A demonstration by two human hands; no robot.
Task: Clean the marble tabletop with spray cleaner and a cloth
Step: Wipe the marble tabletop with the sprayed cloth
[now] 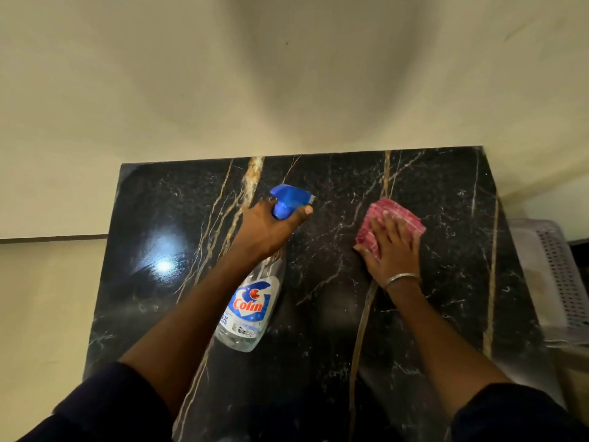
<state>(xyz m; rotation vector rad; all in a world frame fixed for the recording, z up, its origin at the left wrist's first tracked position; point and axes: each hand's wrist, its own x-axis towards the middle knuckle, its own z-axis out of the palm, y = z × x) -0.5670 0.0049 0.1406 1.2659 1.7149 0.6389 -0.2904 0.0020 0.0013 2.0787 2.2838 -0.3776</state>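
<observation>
A black marble tabletop [318, 362] with gold and white veins fills the lower half of the view. My left hand [266, 231] grips the neck of a clear spray bottle [250, 307] with a blue trigger head, nozzle pointing right and away from me, one finger lying along the trigger. The bottle is tilted above the marble. To the right, a folded pink checked cloth [393, 212] lies on the marble. My right hand [390, 247] presses flat on it with straight fingers. A metal bangle circles that wrist.
A cream wall rises behind the table's far edge. A white perforated plastic basket [554, 275] stands just off the right edge. A bright light glare [164, 266] reflects on the left part of the marble. Floor shows to the left.
</observation>
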